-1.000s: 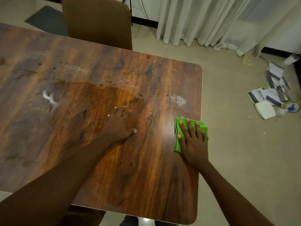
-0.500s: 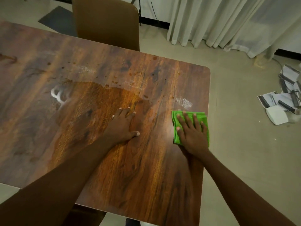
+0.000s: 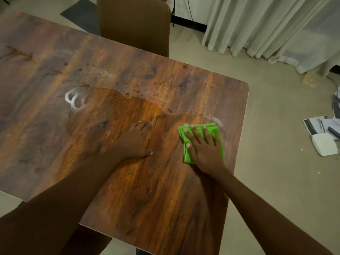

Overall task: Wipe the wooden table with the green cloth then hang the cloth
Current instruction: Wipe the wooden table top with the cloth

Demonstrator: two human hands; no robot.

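The wooden table [image 3: 55, 57] fills the left and middle of the head view, with dried spots and white smears across its far half. A folded green cloth [image 3: 219, 131] lies flat near the table's right edge. My right hand [image 3: 203, 146] presses down on the cloth with fingers spread, covering most of it. My left hand [image 3: 136, 142] rests flat on the bare wood to the left of the cloth, holding nothing.
A brown chair [image 3: 133, 24] stands pushed against the table's far side. White curtains [image 3: 266, 26] hang at the back right. Papers and a white box [image 3: 323, 146] lie on the floor to the right. Another chair seat [image 3: 86, 242] shows under the near edge.
My right hand has slid the green cloth away from me and slightly left along the right side of the table. My left hand stays planted on the wood.
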